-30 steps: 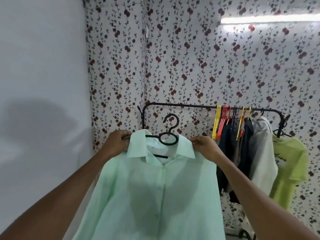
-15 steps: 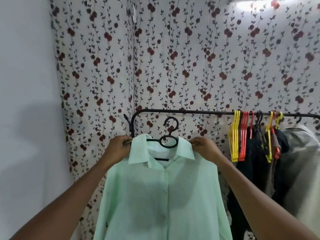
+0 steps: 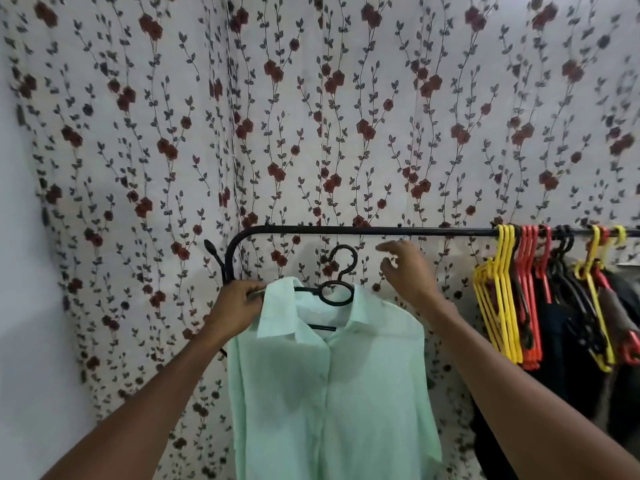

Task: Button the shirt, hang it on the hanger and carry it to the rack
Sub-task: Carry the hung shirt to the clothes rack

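We find the shirt (image 3: 332, 393) buttoned and on its hanger (image 3: 337, 289); left hand (image 3: 239, 303) grips the shoulder, right hand (image 3: 408, 271) spread empty at 3 o'clock; hooking onto the rack (image 3: 381, 231) at 12 o'clock remains

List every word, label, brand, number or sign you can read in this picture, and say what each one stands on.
None: no readable text shows anywhere.
The shirt is plain, with no label showing.
The hanger and the rack carry no marks.
The wall shows only a flower pattern.
The hung clothes show no print from here.
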